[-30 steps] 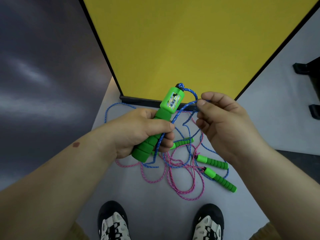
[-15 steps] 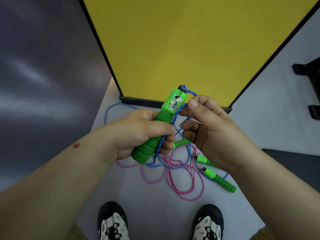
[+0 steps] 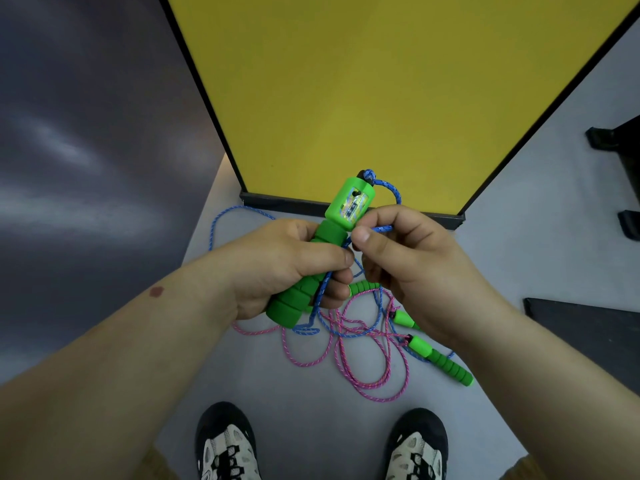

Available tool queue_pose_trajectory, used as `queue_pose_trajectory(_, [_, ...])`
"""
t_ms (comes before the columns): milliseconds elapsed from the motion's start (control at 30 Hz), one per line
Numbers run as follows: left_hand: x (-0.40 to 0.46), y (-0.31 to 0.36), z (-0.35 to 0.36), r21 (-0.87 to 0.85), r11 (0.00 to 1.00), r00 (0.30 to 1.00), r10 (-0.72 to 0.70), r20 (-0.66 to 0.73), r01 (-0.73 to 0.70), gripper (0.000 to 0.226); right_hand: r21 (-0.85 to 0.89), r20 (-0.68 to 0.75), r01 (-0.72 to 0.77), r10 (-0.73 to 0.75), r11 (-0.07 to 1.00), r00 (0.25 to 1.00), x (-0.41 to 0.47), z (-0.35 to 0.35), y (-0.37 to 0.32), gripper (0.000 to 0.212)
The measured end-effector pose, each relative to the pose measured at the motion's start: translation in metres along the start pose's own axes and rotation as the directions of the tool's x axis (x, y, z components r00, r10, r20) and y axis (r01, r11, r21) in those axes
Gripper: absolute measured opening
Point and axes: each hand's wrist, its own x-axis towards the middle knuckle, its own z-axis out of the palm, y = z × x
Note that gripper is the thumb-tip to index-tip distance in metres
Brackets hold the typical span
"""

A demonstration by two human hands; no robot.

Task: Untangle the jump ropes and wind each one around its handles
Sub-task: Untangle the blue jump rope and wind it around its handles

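The left hand (image 3: 287, 265) is closed round the foam grip of a green handle (image 3: 323, 254), held tilted with its counter end up and away from the person. The right hand (image 3: 398, 258) pinches the blue rope (image 3: 389, 188) between thumb and forefinger just beside the handle's neck. The rope leaves the handle's top in a short loop, passes through that pinch and runs down along the foam under the left fingers.

This looks like the start of winding the blue rope onto the handle. To do it well, the left thumb should pin each turn as it lands, and the right hand should feed the rope with light tension so the turns lie side by side instead of stacking. The rope should slide through the pinch rather than be dragged.

The risk lies below. The blue rope drops to the floor (image 3: 277, 393) and crosses the pink rope (image 3: 349, 362) several times there, among three other green handles (image 3: 440, 360). Pulling hard would likely tighten that tangle, so the crossings probably need clearing as the slack comes up. Which floor handle belongs to the blue rope cannot be told.
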Motion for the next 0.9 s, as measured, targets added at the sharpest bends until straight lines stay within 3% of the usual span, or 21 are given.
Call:
queue_pose_trajectory(200, [0.0, 0.0, -0.003, -0.026, 1.0, 1.0, -0.006, 0.004, 0.006, 0.004, -0.072, -0.102, 0.025, -0.032, 0.997, 0.994, 0.003, -0.004, 0.0, 0.004])
queue_pose_trajectory(433, [-0.001, 0.0, -0.004, -0.021, 1.0, 1.0, 0.01, -0.001, -0.01, 0.005, 0.107, -0.402, 0.048, -0.001, 0.993, 0.916, 0.015, -0.021, -0.009, 0.007])
queue_pose_trajectory(667, [-0.001, -0.002, -0.003, -0.007, 1.0, 1.0, -0.002, 0.006, 0.002, 0.009, -0.033, -0.254, 0.047, -0.054, 0.998, 0.966, 0.008, -0.011, -0.002, 0.009])
queue_pose_trajectory(900, [-0.001, 0.0, -0.004, -0.003, 1.0, 1.0, 0.003, 0.012, -0.003, 0.007, -0.076, -0.202, -0.035, 0.019, 0.996, 0.979, 0.008, -0.01, -0.002, 0.019])
